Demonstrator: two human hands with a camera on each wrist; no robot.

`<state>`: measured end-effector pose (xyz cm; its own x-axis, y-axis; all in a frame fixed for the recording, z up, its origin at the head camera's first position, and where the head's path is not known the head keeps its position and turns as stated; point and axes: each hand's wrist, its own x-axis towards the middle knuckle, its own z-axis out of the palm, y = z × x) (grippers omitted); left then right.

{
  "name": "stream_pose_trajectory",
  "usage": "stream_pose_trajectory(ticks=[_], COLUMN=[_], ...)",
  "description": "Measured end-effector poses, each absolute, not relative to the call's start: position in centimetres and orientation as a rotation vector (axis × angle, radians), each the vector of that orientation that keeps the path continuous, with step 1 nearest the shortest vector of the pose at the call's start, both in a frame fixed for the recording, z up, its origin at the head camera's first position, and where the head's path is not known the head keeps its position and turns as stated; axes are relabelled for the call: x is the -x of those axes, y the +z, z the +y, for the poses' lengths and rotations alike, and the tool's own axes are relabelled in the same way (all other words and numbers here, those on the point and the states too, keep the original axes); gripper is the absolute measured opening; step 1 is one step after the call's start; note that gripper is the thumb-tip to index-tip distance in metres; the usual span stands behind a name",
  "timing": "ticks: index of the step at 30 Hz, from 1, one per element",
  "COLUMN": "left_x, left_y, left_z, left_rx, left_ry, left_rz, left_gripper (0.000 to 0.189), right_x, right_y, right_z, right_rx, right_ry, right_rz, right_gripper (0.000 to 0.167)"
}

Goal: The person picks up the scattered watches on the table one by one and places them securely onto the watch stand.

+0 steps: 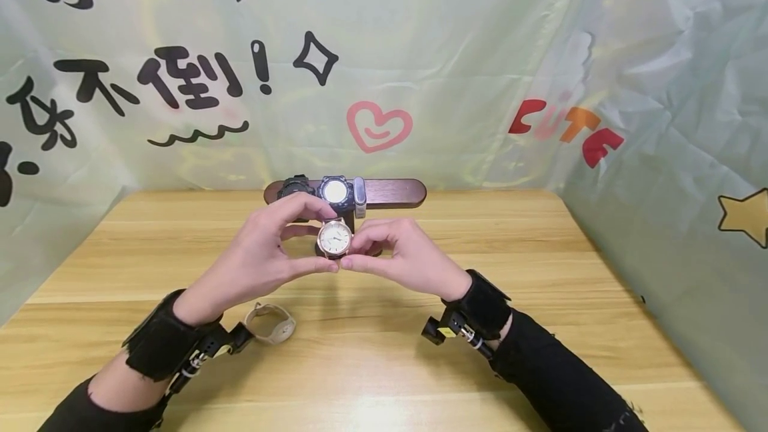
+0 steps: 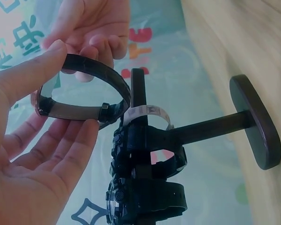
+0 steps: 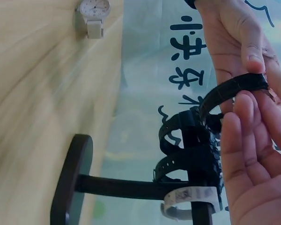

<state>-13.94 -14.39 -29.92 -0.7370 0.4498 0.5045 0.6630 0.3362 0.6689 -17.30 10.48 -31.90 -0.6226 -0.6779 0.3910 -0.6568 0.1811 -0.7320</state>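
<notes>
The table bears the watch stand. On the stand's near side, the left hand pinches the gold-rimmed watch between curved thumb and fingers; the right hand, equally near, pinches its edge. The strap loop opens sideways, roughly along the stand's length.
</notes>
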Motion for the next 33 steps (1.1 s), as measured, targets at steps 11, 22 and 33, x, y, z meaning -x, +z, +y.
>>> stream_pose_trajectory(ticks=[11,22,33], left_x=[14.0,14.7,15.1], left_y=[-29.9,-30.1,-29.0], left_z=[-14.5,-14.8,-16.8], left_rx=[1.014,1.048,0.939], left_ry=[-1.318,-1.255,-1.146], left_rz=[-2.344,-2.271,-2.255], left_gripper=[0.063,0.065,0.067], right_x=[17.1,17.3,17.5], right_y=[-32.2,-32.3,-31.7], right_z=[10.1,10.3,11.0], right_rx=[1.205,1.160,1.133], right_ry=[-1.573,-1.645,-1.703], right_rz=[2.376,2.419,2.471], right_gripper=[0.005,0.004,0.005])
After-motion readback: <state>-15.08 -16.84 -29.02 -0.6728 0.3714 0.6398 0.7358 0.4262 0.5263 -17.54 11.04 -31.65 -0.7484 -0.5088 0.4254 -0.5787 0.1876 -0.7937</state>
